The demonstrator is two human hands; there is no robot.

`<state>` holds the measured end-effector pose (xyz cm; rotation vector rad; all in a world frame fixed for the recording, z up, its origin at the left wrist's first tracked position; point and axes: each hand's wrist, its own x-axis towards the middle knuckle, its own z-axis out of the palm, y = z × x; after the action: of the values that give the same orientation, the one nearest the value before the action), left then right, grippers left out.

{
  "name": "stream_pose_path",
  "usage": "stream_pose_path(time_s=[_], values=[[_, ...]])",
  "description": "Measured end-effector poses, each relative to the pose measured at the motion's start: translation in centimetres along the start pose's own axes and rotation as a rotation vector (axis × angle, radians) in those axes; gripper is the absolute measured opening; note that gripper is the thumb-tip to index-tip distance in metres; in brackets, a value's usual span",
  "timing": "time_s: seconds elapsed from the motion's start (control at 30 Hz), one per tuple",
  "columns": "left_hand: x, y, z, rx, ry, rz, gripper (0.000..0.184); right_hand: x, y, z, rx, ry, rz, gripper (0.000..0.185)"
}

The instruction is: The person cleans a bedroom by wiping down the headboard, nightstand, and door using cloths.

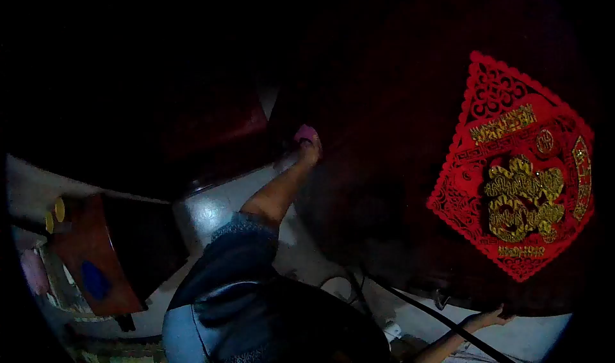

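Note:
My right hand (492, 317) is at the lower right, reaching to the bottom edge of a dark door-like panel (384, 190). Its fingertips meet or nearly meet that edge; the dim light hides how they are bent. A small curved metal piece, perhaps a handle (441, 299), sits on the same edge to the left of the hand. On the panel hangs a red diamond-shaped paper-cut decoration (456, 182) with gold lettering. My left hand is out of view.
One leg (272, 199) in dark shorts steps forward, with a pink slipper (306, 133) on the foot. A dark cord or strap (423, 308) crosses the lower right. At left stands a brown wooden piece of furniture (96, 247) with a blue item (96, 280) on it.

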<state>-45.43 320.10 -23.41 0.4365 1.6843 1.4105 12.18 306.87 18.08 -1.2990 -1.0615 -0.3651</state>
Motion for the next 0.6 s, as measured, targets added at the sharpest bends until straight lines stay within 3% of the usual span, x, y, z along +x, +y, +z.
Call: stream_pose_path(time_s=[0.07,0.1,0.13,0.17,0.23,0.3,0.37,0.4,0.47,0.5,0.6], values=[[-0.3,-2.2,4.5,-0.034,0.235,0.117,0.082,-0.1,-0.1,0.0,-0.020,0.004,0.016,0.064],[-2.0,-0.6,5.2,-0.030,0.218,0.104,0.082,0.2,0.3,-0.3,-0.028,0.006,0.030,0.063],[-5.0,3.3,4.8,-0.028,0.234,0.216,0.074,0.9,1.0,-0.9,-0.005,-0.068,-0.083,0.061],[-6.8,6.9,4.3,-0.018,0.249,0.349,0.069,1.7,3.2,-0.9,0.056,0.055,-0.008,0.059],[-9.7,13.1,3.7,0.015,0.263,0.626,0.065,0.3,-1.3,-0.1,0.122,-0.097,-0.014,0.058],[-12.5,18.6,3.9,0.053,0.226,0.688,0.059,1.4,1.0,-0.5,0.028,-0.014,-0.049,0.059],[-14.6,22.0,4.3,0.186,0.233,0.918,0.055,2.1,2.8,-1.2,0.050,-0.052,-0.055,0.061],[-15.4,22.1,5.1,0.197,0.206,0.919,0.055,1.8,2.5,-1.0,0.083,-0.033,-0.042,0.062],[-17.2,20.9,6.7,0.358,0.258,1.186,0.044,0.4,-0.1,0.3,0.112,-0.017,-0.007,0.061],[-18.3,19.3,6.9,0.374,0.222,1.176,0.044,-0.4,-1.5,0.8,0.103,-0.020,0.012,0.061],[-20.5,13.2,8.5,0.606,-0.034,1.360,0.034,-0.2,1.6,-0.3,0.131,-0.063,0.026,0.056]])
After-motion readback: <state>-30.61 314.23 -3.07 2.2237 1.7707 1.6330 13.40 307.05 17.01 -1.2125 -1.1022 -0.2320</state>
